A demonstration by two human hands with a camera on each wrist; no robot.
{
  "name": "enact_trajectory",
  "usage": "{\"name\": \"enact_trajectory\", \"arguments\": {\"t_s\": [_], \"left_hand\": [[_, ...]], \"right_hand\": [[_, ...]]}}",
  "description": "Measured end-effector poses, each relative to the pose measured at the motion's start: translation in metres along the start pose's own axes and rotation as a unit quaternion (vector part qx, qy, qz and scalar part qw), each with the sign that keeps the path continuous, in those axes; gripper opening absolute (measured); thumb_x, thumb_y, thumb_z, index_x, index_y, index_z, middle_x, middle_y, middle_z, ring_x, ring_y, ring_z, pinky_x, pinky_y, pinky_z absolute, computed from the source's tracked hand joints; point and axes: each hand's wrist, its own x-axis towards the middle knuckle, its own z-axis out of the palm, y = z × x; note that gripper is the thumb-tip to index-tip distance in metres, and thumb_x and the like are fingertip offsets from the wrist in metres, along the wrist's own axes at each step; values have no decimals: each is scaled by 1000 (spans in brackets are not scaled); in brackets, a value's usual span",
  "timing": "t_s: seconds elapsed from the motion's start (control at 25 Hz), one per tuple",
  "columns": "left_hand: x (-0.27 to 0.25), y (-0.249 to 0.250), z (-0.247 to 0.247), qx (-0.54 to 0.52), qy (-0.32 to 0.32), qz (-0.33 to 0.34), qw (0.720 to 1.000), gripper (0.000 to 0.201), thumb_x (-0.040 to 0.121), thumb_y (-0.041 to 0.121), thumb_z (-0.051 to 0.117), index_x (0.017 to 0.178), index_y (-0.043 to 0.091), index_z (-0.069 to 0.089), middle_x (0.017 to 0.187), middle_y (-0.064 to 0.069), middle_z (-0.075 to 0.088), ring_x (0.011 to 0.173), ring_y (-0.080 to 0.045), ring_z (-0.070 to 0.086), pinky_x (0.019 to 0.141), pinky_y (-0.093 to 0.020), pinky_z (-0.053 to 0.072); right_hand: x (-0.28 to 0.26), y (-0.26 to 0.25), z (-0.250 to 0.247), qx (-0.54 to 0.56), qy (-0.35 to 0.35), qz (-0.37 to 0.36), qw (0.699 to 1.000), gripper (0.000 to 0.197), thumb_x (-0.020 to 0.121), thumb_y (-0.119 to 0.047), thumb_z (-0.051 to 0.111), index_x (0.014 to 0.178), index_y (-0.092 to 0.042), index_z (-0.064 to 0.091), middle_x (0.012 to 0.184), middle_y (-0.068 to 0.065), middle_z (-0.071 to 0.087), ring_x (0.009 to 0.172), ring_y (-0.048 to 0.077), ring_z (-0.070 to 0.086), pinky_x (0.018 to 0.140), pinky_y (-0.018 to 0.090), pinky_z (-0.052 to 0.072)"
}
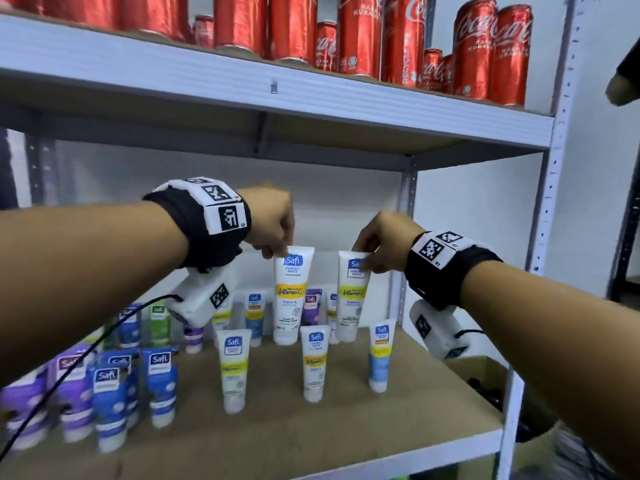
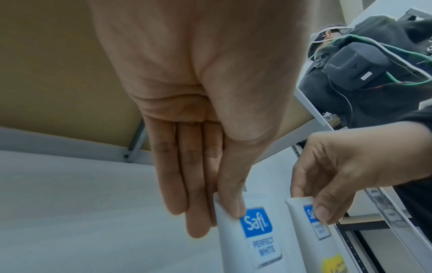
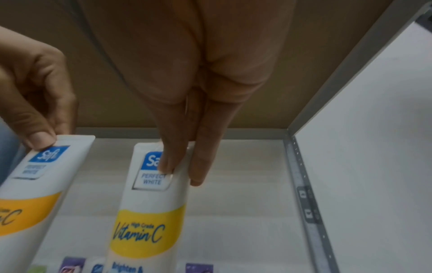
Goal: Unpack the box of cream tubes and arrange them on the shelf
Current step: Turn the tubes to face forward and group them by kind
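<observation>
Two hands each hold a white cream tube with a yellow band by its flat top end, over the lower shelf (image 1: pixel 277 441). The left hand (image 1: pixel 273 220) pinches the top edge of the left tube (image 1: pixel 292 296) between the thumb and the fingers, which lie close together and point down. The right hand (image 1: pixel 381 240) pinches the top of the right tube (image 1: pixel 353 299) the same way, with the thumb over part of the blue Safi label. Both tubes hang cap down, side by side, with a small gap between them. I cannot tell if their caps touch the shelf board. In front of them three more tubes stand on their caps in a row: a yellow-band tube (image 1: pixel 233 370), another yellow-band tube (image 1: pixel 314 363) and a tube with a blue lower part (image 1: pixel 379 356). Behind the held tubes, smaller tubes stand by the back wall, some purple, some blue, one green. At the left of the shelf a group of blue tubes (image 1: pixel 161 386) and purple tubes (image 1: pixel 72 400) stand close together. On the upper shelf (image 1: pixel 242 81) red drink cans (image 1: pixel 474 46) stand in a row. Each wrist wears a black band with a white camera block under it. A black cable (image 1: pixel 69 372) hangs from the left wrist.
</observation>
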Motion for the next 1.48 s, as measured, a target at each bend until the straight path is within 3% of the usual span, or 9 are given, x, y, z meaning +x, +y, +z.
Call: {"name": "enact_trajectory", "arguments": {"t_s": [0.32, 0.48, 0.72, 0.92, 1.04, 1.2, 1.36, 1.4, 1.48], "left_hand": [[-77, -29, 97, -102, -10, -64, 993, 5, 76, 19, 76, 75, 15, 75, 62, 5, 72, 59, -3, 69, 66, -22, 56], [-96, -41, 134, -130, -4, -94, 987, 6, 77, 23, 75, 76, 17, 76, 60, 6, 72, 59, -3, 69, 71, -27, 59], [-111, -43, 159, -165, 10, -95, 982, 7, 81, 20, 74, 81, 15, 77, 71, 3, 74, 63, -2, 69, 66, -16, 53], [-117, -44, 169, -190, 51, -101, 975, 8, 80, 25, 74, 84, 19, 77, 76, 9, 73, 69, 1, 66, 73, -20, 54], [-122, -43, 185, -249, 95, -140, 954, 10, 77, 24, 75, 87, 21, 74, 80, 9, 72, 74, 1, 65, 68, -13, 49], [-135, -40, 217, -415, 110, -182, 884, 36, 65, 26, 87, 95, 23, 69, 86, 6, 74, 82, -4, 70, 80, -28, 56], [-142, -29, 246, -467, 106, -174, 860, 44, 62, 24, 89, 101, 25, 68, 92, 8, 75, 84, -5, 71, 84, -35, 57], [-143, -27, 251, -469, 108, -174, 859, 42, 65, 23, 88, 102, 24, 68, 93, 8, 75, 84, -4, 71, 84, -34, 57], [-144, -26, 255, -457, 113, -168, 866, 38, 69, 24, 85, 103, 25, 68, 93, 10, 74, 85, -1, 70, 82, -27, 57]], "right_hand": [[-33, -30, 90, 62, -80, -28, 994, 21, 68, 0, 81, 87, -8, 77, 82, 11, 74, 67, 23, 71, 63, 32, 62], [-40, -38, 119, 66, -99, -38, 992, 21, 68, -2, 82, 87, -10, 77, 83, 7, 71, 67, 19, 68, 65, 30, 61], [-41, -45, 139, 28, -125, -77, 989, 27, 71, -13, 82, 97, -13, 76, 92, 1, 73, 77, 7, 60, 71, 19, 48], [-42, -44, 151, 29, -130, -77, 988, 29, 74, -14, 81, 102, -13, 74, 99, 1, 71, 82, 8, 59, 72, 20, 47], [-45, -40, 157, 59, -118, -58, 990, 31, 75, -16, 80, 105, -15, 71, 101, -2, 69, 82, 6, 57, 72, 15, 42], [-64, -29, 175, 195, -89, -3, 977, 55, 66, -20, 88, 114, -23, 62, 96, -11, 63, 72, -4, 58, 61, 7, 45], [-82, -23, 211, 283, -92, 84, 951, 58, 54, -17, 93, 102, -20, 61, 85, -2, 69, 69, 7, 67, 62, 28, 59], [-85, -22, 218, 285, -94, 89, 950, 53, 55, -17, 93, 99, -19, 63, 83, -2, 70, 65, 5, 67, 60, 26, 58], [-89, -22, 229, 270, -91, 80, 955, 44, 59, -19, 91, 96, -18, 67, 78, -6, 70, 59, -4, 65, 52, 12, 50]]}}
